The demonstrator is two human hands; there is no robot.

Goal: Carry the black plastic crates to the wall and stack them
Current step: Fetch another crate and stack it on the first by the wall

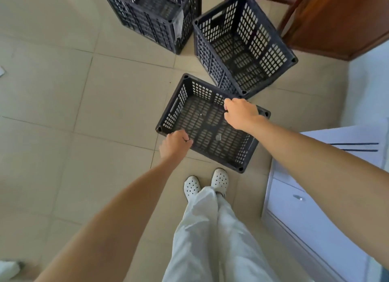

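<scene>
The person stands over the low crate (200,117), which is just in front of the white clogs (220,179) on the tile floor (105,92); I cannot tell if it is lifted. The left hand (175,143) has its fingers curled over the near rim by the left corner. The right hand (241,113) grips the far rim. A tall crate (248,56) stands right behind, its corner almost touching. A third crate (147,18) stands further, to the left. A white cabinet (305,208) is at the right.
</scene>
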